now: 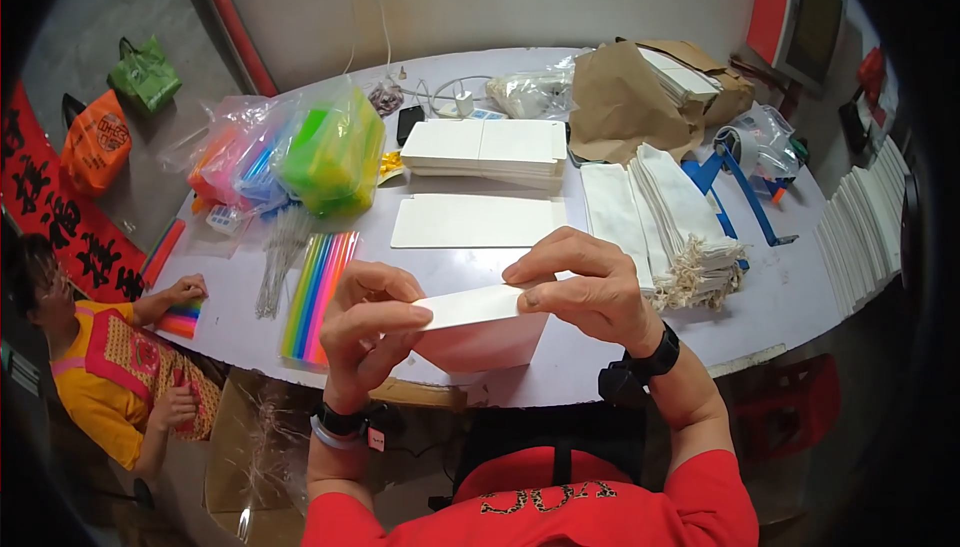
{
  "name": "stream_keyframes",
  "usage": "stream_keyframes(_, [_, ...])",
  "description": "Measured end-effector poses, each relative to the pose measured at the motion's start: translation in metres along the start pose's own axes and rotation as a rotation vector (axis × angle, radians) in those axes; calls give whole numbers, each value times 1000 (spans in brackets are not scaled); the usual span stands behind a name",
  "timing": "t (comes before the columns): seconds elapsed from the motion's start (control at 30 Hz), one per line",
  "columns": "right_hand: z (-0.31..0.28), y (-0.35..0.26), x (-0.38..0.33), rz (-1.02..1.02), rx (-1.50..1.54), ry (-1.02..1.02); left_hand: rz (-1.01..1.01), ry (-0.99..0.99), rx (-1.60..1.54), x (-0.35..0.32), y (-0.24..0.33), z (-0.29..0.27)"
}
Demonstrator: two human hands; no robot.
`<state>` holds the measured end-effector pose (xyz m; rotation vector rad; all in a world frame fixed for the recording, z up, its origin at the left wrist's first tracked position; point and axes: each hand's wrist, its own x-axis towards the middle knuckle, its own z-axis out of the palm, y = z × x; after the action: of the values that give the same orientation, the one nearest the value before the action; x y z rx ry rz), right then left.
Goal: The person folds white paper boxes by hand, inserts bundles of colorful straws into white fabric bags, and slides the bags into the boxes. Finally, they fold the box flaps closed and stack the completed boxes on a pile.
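Near the front of the table I hold a white paper box [480, 345] upright between both hands. My left hand [362, 325] pinches the left end of its top edge with thumb and fingers. At the right end, my right hand [592, 285] grips the same top edge between thumb and forefinger. Just beyond the box lies a flat white folded carton [470, 223]. Behind that, a stack of flat white cartons [484, 147] rests on the table.
Left are coloured straws [318, 292], thin metal brushes [283, 259] and bright bagged pieces [330, 152]. Right are white drawstring pouches [675, 212], a blue tape dispenser [735, 192], brown paper wrapping [625, 102] and stacked white cartons [862, 227]. A co-worker [110, 367] sits at the left edge.
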<state>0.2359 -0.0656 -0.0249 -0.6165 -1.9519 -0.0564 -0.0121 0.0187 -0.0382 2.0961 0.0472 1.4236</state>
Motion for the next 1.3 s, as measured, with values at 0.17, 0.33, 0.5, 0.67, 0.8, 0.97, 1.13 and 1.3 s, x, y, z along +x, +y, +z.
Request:
stream_keyframes(0.17, [1, -7, -2, 72, 29, -12, 94, -39, 81, -4, 0, -1])
stream_keyframes(0.33, [13, -8, -5, 271, 243, 74, 84, 14, 159, -1, 4, 3])
stream_keyframes(0.5, [14, -13, -2, 361, 259, 109, -90, -40, 26, 8, 12, -1])
stream_keyframes(0.67, [8, -29, 16, 639, 242, 122, -341, 29, -20, 18, 27, 4])
stream_keyframes(0.8, [-6, -19, 31, 559, 73, -147, -402, -56, -61, 26, 24, -3])
stream_keyframes(0.97, [-10, -12, 46, 710, 162, -220, -556, -84, -242, 38, 18, -11])
stream_keyframes(1.13, [-8, -3, 41, 714, 295, -171, -712, -154, -323, 55, 15, -20])
stream_keyframes(1.3, [-1, 10, 24, 429, 235, -88, -636, -309, -235, 63, 4, -26])
